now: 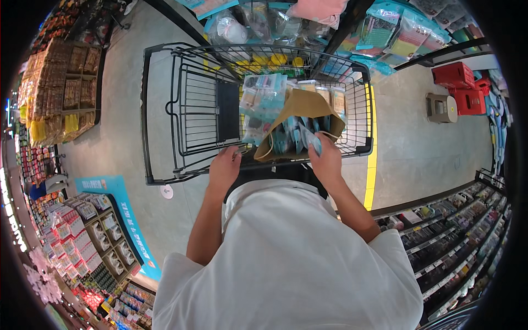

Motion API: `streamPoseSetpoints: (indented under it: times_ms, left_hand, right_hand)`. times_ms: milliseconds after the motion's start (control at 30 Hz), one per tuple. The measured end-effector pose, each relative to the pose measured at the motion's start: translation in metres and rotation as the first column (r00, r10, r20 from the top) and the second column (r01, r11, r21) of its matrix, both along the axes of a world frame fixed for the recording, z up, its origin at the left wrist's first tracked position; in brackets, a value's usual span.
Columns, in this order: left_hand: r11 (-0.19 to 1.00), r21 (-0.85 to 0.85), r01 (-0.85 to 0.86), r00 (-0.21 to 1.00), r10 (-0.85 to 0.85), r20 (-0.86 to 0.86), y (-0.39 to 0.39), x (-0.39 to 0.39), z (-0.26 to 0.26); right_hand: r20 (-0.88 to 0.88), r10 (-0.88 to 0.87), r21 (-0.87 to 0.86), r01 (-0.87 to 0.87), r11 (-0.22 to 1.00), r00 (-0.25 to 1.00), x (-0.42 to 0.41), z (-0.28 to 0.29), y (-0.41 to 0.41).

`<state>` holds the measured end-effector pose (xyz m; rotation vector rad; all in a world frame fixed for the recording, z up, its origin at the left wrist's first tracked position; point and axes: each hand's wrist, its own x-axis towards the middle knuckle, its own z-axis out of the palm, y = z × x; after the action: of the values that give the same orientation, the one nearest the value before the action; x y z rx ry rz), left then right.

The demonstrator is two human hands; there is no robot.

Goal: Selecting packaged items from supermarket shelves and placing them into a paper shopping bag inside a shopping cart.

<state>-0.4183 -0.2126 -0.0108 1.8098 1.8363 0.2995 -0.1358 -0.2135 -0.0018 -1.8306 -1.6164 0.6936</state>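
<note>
A black wire shopping cart point(258, 45) stands sideways before me. In it, a brown paper bag point(307, 103) with rope handles gapes wide, full of flat packets with light-blue edges. My right hand point(328, 159) is at the bag's near side, thumb and fingers closed on a light-blue packet point(309, 139) at the mouth. My left hand point(225, 165) is at the cart's near rim, left of the bag. Its fingers are curled, and whether they grip something small there is unclear. Clear plastic packages point(262, 99) with light-blue trim are piled beside the bag.
Bagged goods on a rack point(284, 24) stand just beyond the cart. Red plastic crates point(466, 88) and a beige stool point(440, 108) are at the right. Shelving point(441, 243) runs along the lower right. Display stands point(68, 86) are on the left. A yellow floor strip point(371, 177) passes the cart's right end.
</note>
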Motion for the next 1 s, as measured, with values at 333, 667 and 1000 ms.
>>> streamPoseSetpoints:
  times_ms: [333,667,1000]
  left_hand:
    - [0.999,-0.034,-0.022,0.998,0.024,0.060,-0.005,-0.003,-0.001]
    - [0.999,0.008,-0.034,0.997,0.034,0.076,-0.011,0.000,-0.011]
    - [0.961,-0.276,0.017,0.992,0.018,0.124,0.057,-0.007,-0.100]
  right_hand:
    - [0.269,0.020,0.089,-0.045,0.995,0.963,-0.006,-0.026,0.009]
    - [0.414,0.110,-0.145,-0.054,0.988,0.904,0.014,-0.072,0.023]
    - [0.486,0.129,-0.195,-0.037,0.980,0.864,0.006,-0.062,0.028]
